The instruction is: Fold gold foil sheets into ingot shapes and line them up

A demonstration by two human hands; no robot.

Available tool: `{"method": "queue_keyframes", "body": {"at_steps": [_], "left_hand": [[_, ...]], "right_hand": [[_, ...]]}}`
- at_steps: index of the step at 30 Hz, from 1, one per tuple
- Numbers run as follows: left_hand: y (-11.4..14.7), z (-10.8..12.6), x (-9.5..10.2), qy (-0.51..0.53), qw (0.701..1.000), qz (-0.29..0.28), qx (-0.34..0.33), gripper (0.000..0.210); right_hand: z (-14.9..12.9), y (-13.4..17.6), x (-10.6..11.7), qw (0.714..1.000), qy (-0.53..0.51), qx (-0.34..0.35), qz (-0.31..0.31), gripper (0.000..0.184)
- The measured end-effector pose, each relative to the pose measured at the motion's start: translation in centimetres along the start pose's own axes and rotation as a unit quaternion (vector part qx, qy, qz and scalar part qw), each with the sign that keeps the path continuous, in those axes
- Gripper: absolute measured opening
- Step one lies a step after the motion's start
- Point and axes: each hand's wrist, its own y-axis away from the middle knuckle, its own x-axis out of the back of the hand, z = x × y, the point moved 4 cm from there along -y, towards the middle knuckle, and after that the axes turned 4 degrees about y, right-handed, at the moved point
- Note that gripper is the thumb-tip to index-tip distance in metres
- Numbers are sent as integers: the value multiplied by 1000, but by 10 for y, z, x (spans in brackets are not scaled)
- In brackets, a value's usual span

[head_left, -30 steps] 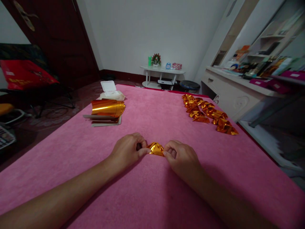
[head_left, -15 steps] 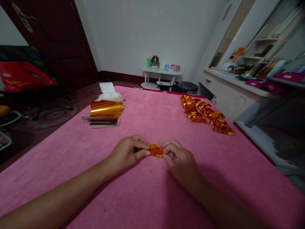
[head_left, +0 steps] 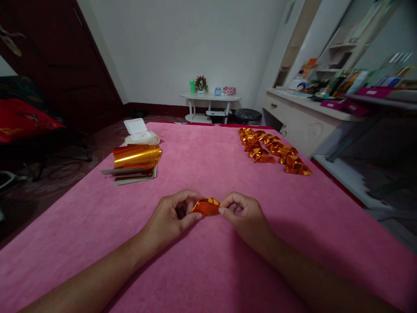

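Note:
Between my two hands, a small folded piece of shiny gold foil paper (head_left: 207,208) is held just over the pink cloth (head_left: 202,261). My left hand (head_left: 177,213) curls around its left end, thumb at the lower edge and fingers behind. At the right end, the thumb and forefinger of my right hand (head_left: 243,213) pinch the tip. To the left lies a stack of flat gold foil sheets (head_left: 137,157) with greyish edges. Several folded gold foil pieces (head_left: 260,145) sit in rows on the right side of the cloth.
Behind the stack is an open white box (head_left: 137,128). A low white table (head_left: 210,96) with a potted plant, a green cup and a small clock stands by the wall. A round dark stool (head_left: 248,114) and a cluttered white dresser (head_left: 299,104) are at the right.
The view has swung slightly to the right. The foil piece has turned in my hands, showing a longer, smoother face, and my left fingers have opened around its end.

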Motion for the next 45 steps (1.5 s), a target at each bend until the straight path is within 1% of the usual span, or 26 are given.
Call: {"method": "queue_keyframes", "body": {"at_steps": [1, 2, 5, 6, 9, 15, 21, 22, 24, 27, 29, 30, 32, 34, 36, 37, 39, 42, 45], "left_hand": [[0, 0, 0, 13, 1000, 0, 12, 34], [0, 0, -1, 18, 1000, -8, 22, 35], [-2, 4, -2, 11, 999, -42, 25, 20], [-2, 7, -2, 9, 999, -47, 18, 22], [-4, 11, 0, 16, 999, -37, 8, 25], [-1, 4, -1, 58, 996, -11, 72, 33], [0, 5, -8, 88, 992, -59, 71, 22], [0, 4, -8, 93, 991, -58, 73, 23], [-1, 3, -7, 113, 990, -38, 78, 25], [-2, 2, -4, 155, 986, -2, 66, 36], [-1, 3, -4, 164, 985, 3, 51, 45], [-1, 4, -4, 159, 986, 1, 43, 45], [-1, 7, -4, 129, 992, -8, 11, 35], [-2, 12, -2, 64, 996, -10, -54, 22], [-4, 18, 1, -24, 991, -5, -130, 17], [-5, 20, 2, -67, 984, -2, -164, 18], [-7, 22, 3, -141, 968, -8, -207, 25], [-7, 22, 2, -241, 942, -27, -233, 38], [1, 24, 2, -331, 908, -36, -255, 51]], "right_hand": [[0, 0, -1, 1000, -17, -5, -3, 5], [0, 1, -1, 1000, -29, -8, -7, 5], [-1, 3, -2, 999, -49, -4, -17, 4], [-2, 3, -2, 998, -54, -2, -18, 3], [-5, 4, -1, 997, -70, -4, -16, 3], [-8, 3, -2, 995, -96, 4, -17, 4], [-12, 4, -5, 995, -83, 33, -47, 3], [-13, 5, -5, 994, -86, 40, -52, 3], [-15, 5, -6, 992, -89, 56, -64, 3], [-15, 4, -8, 992, -79, 64, -78, 10], [-13, 4, -8, 992, -82, 60, -73, 12], [-12, 3, -7, 993, -85, 59, -64, 11], [-9, 0, -4, 994, -87, 65, -35, 9], [-6, -3, 0, 993, -81, 84, -2, 8], [-5, -6, 3, 990, -75, 119, 15, 11], [-5, -8, 4, 987, -71, 140, 18, 14], [-6, -10, 6, 981, -55, 184, 17, 21], [-7, -11, 7, 973, -13, 229, 7, 32], [-8, -9, 8, 972, 20, 232, -8, 35]]}}
